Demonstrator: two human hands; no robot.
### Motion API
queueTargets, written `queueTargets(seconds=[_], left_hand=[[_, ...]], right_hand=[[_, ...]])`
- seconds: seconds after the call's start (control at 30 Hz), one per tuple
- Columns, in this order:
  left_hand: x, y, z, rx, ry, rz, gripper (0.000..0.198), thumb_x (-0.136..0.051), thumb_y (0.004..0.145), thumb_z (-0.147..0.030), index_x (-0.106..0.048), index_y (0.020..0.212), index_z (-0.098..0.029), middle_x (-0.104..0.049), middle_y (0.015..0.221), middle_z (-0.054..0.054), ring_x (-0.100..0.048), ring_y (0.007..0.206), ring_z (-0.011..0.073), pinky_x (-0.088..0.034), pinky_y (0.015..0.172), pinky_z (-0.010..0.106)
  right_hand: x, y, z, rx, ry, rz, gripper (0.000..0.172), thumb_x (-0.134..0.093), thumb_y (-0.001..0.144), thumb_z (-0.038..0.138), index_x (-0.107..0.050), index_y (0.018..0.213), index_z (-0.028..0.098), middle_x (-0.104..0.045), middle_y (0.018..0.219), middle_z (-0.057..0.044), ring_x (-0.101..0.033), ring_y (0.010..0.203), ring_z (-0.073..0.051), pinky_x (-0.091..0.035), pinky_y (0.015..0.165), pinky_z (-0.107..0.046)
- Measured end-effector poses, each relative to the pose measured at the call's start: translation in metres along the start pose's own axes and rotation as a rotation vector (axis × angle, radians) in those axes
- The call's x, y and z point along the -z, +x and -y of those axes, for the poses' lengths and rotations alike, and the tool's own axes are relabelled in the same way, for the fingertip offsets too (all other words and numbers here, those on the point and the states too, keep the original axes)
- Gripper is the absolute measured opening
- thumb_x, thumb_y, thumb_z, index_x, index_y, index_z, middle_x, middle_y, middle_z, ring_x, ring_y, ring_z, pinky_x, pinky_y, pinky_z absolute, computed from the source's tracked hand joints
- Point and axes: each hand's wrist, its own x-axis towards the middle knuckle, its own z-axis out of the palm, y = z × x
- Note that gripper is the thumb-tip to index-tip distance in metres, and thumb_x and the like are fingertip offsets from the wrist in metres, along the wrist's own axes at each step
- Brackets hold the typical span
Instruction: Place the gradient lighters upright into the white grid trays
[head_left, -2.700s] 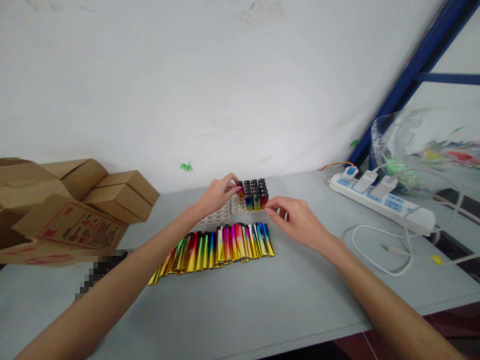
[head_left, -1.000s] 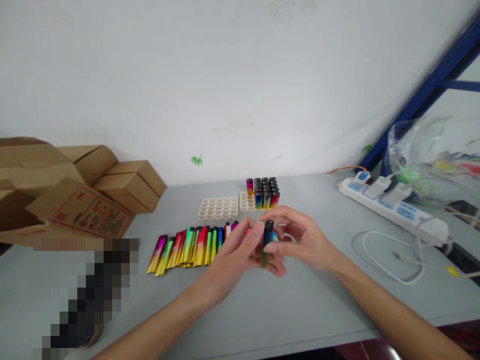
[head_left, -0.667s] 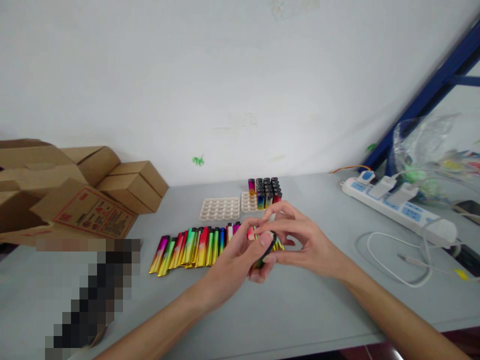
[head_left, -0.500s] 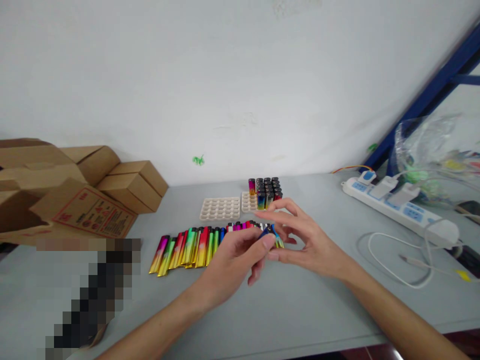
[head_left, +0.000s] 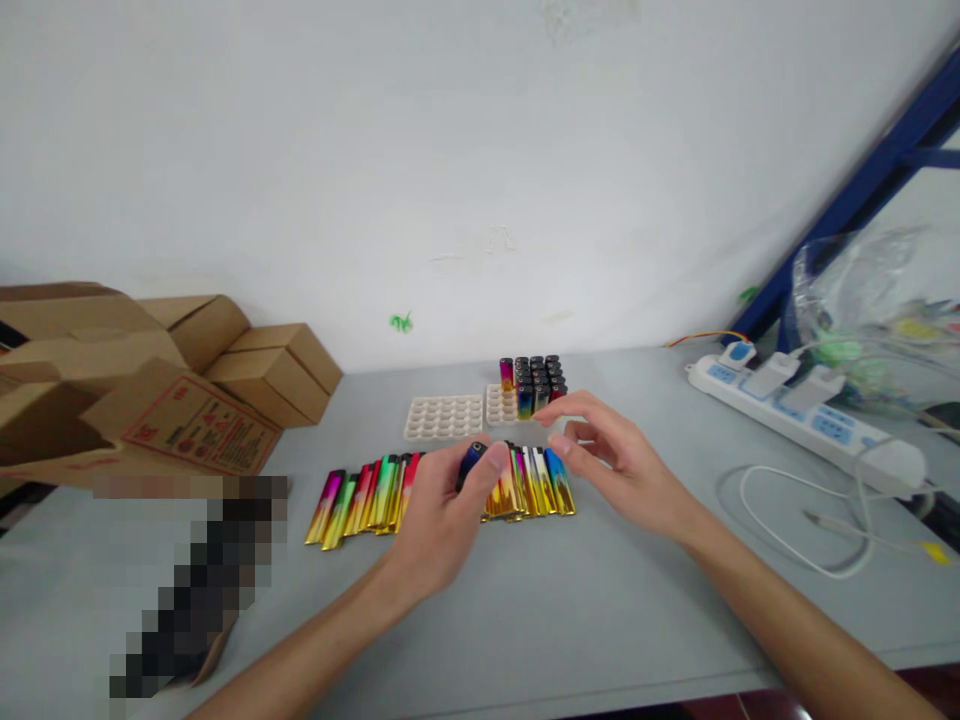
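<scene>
My left hand point(head_left: 446, 510) is closed around a dark blue lighter point(head_left: 472, 461), its end showing between thumb and fingers. Nothing is in my right hand point(head_left: 619, 460), whose thumb and fingers are apart just above the right end of the row. Beneath both hands lies a row of shiny lighters point(head_left: 386, 495) in gradient colours with gold ends, partly hidden by my left hand. Behind my right hand, several lighters point(head_left: 540, 385) stand upright with black ends up in a white holed tray point(head_left: 501, 412). Left of it lies a second white holed tray point(head_left: 444, 418).
Cardboard boxes point(head_left: 281, 380) crowd the left, by a pixelated dark object point(head_left: 202, 590). On the right are a white power strip point(head_left: 810, 420) with plugs, a looped white cable point(head_left: 795, 570) and a clear plastic bag point(head_left: 855, 300). A wall point(head_left: 480, 180) rises behind.
My hands have parted. The left has moved left with the dark blue lighter, uncovering the right end of the row. The right hand has moved slightly right and stays open.
</scene>
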Motion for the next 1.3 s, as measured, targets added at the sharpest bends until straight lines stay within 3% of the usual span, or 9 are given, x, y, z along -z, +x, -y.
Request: queueTargets(seconds=[0.33,0.53,0.63,0.73,0.83,0.9,1.07,1.2,1.3], left_hand=[[0.004,0.0,-0.002,0.016,0.103,-0.031,0.038,-0.044,0.103,-0.039,-0.039,0.069,-0.022,-0.033,0.059,-0.006,-0.03,0.054,0.0106,-0.025,0.049,0.025],[0.004,0.002,-0.004,0.066,0.146,-0.022,0.046,-0.046,0.102,-0.055,-0.041,0.071,-0.021,-0.037,0.062,-0.006,-0.033,0.054,0.0101,-0.026,0.048,0.024],[0.006,0.007,-0.005,0.088,0.065,0.005,0.041,-0.047,0.102,-0.057,-0.045,0.08,-0.022,-0.036,0.062,-0.008,-0.032,0.051,0.0095,-0.027,0.047,0.023],[0.013,0.019,-0.006,0.069,-0.068,0.067,0.03,-0.045,0.105,-0.053,-0.045,0.095,-0.024,-0.039,0.063,-0.009,-0.034,0.05,0.0094,-0.029,0.047,0.021],[0.023,0.042,-0.008,0.008,-0.092,0.123,0.026,-0.045,0.105,-0.048,-0.049,0.099,-0.023,-0.057,0.077,-0.004,-0.05,0.058,0.0099,-0.043,0.055,0.023],[0.03,0.061,-0.008,-0.029,-0.035,0.131,0.027,-0.052,0.102,-0.045,-0.059,0.099,-0.02,-0.064,0.087,0.002,-0.061,0.07,0.0131,-0.052,0.066,0.027],[0.039,0.096,0.006,-0.125,0.135,0.06,0.026,-0.066,0.092,-0.04,-0.075,0.096,-0.017,-0.075,0.097,0.009,-0.068,0.089,0.0201,-0.057,0.083,0.035],[0.037,0.108,0.028,-0.138,0.209,-0.002,0.027,-0.076,0.085,-0.04,-0.075,0.096,-0.016,-0.079,0.095,0.009,-0.073,0.088,0.023,-0.061,0.089,0.043],[0.034,0.113,0.04,-0.212,0.193,-0.024,0.029,-0.078,0.084,-0.036,-0.069,0.104,-0.018,-0.079,0.098,0.008,-0.076,0.091,0.0218,-0.063,0.092,0.042]], right_hand=[[-0.003,0.001,-0.003,-0.051,0.015,0.0,0.024,-0.056,0.104,0.04,-0.065,0.12,0.026,-0.065,0.114,-0.005,-0.058,0.076,-0.012,-0.053,0.066,-0.026],[-0.002,0.002,-0.004,-0.049,0.014,-0.029,0.023,-0.056,0.104,0.039,-0.065,0.119,0.024,-0.066,0.114,-0.005,-0.057,0.074,-0.011,-0.053,0.064,-0.025],[0.001,0.003,-0.008,-0.023,-0.033,-0.063,0.025,-0.055,0.104,0.039,-0.064,0.121,0.023,-0.068,0.114,-0.006,-0.06,0.075,-0.012,-0.054,0.064,-0.027],[0.004,0.005,-0.011,0.028,-0.139,-0.107,0.025,-0.054,0.104,0.038,-0.064,0.121,0.022,-0.069,0.112,-0.007,-0.062,0.077,-0.014,-0.055,0.066,-0.028],[0.006,0.006,-0.012,0.071,-0.249,-0.135,0.024,-0.054,0.105,0.035,-0.064,0.122,0.022,-0.07,0.113,-0.008,-0.063,0.081,-0.015,-0.054,0.067,-0.028],[0.008,0.007,-0.012,0.084,-0.29,-0.148,0.023,-0.053,0.105,0.034,-0.063,0.121,0.021,-0.071,0.11,-0.007,-0.063,0.08,-0.015,-0.053,0.064,-0.027],[0.011,0.009,-0.014,0.115,-0.362,-0.168,0.022,-0.052,0.105,0.032,-0.062,0.12,0.021,-0.07,0.107,-0.007,-0.061,0.073,-0.013,-0.052,0.061,-0.026],[0.013,0.01,-0.017,0.148,-0.428,-0.159,0.021,-0.05,0.106,0.03,-0.061,0.12,0.021,-0.069,0.103,-0.006,-0.059,0.068,-0.013,-0.054,0.066,-0.029],[0.013,0.01,-0.02,0.154,-0.439,-0.152,0.021,-0.049,0.106,0.029,-0.061,0.121,0.021,-0.069,0.104,-0.006,-0.06,0.07,-0.013,-0.053,0.066,-0.028]])
